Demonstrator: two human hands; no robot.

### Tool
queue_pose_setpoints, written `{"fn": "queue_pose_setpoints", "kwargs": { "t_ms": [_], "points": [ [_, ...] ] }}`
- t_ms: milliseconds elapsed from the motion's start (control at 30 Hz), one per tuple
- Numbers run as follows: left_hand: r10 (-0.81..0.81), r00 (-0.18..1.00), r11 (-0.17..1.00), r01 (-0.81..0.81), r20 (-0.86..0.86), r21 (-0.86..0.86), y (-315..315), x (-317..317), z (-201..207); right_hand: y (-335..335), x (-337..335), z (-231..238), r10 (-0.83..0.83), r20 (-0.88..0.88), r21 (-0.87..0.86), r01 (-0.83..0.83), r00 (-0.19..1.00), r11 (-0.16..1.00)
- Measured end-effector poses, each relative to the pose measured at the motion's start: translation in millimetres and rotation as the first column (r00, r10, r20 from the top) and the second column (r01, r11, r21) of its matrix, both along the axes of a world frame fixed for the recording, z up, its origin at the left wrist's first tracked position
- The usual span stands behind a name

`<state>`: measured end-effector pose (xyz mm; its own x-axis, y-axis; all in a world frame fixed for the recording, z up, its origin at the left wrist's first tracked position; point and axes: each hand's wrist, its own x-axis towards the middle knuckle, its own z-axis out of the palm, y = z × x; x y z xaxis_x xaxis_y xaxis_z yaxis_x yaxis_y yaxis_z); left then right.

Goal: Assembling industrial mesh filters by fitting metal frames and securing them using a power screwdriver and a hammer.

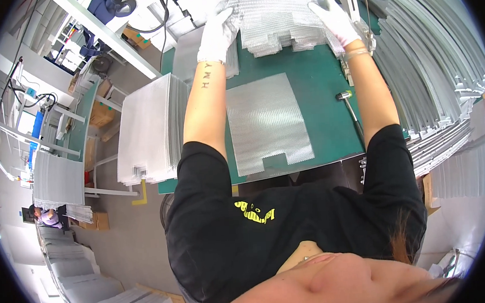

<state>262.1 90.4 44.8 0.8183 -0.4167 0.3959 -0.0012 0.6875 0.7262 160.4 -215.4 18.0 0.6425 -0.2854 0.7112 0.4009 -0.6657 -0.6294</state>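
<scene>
At the far side of the green worktable, my two white-gloved hands are at opposite sides of a stack of translucent, silvery mesh sheets. My left hand grips the left edge of the top mesh sheet; glare washes out part of its fingers. On the right edge, my right hand has its thumb over the sheet, with some fingers hidden. Nearer to me, a single mesh sheet with a notch in its near edge lies flat on the table. The stack's sheets have similar notched near edges.
A hammer lies on the green tabletop by my right forearm. To the left stands a tall pile of pale sheets. Long rows of stacked sheets fill the right side. Another person is far off at left.
</scene>
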Motion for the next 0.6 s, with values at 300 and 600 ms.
{"fn": "queue_pose_setpoints", "kwargs": {
  "t_ms": [300,600],
  "points": [
    [0.489,0.741,0.22,-0.616,0.461,0.756,88.5,-269.3,-66.5,103.8,-205.7,-31.7,0.187,-0.275,0.002,-0.193,0.943,0.981],
    [0.41,0.84,-0.086,-0.353,0.356,0.932,116.5,-325.3,-149.4,147.3,-250.3,-127.0,0.115,-0.475,-0.038,-0.151,0.873,0.988]
  ]
}}
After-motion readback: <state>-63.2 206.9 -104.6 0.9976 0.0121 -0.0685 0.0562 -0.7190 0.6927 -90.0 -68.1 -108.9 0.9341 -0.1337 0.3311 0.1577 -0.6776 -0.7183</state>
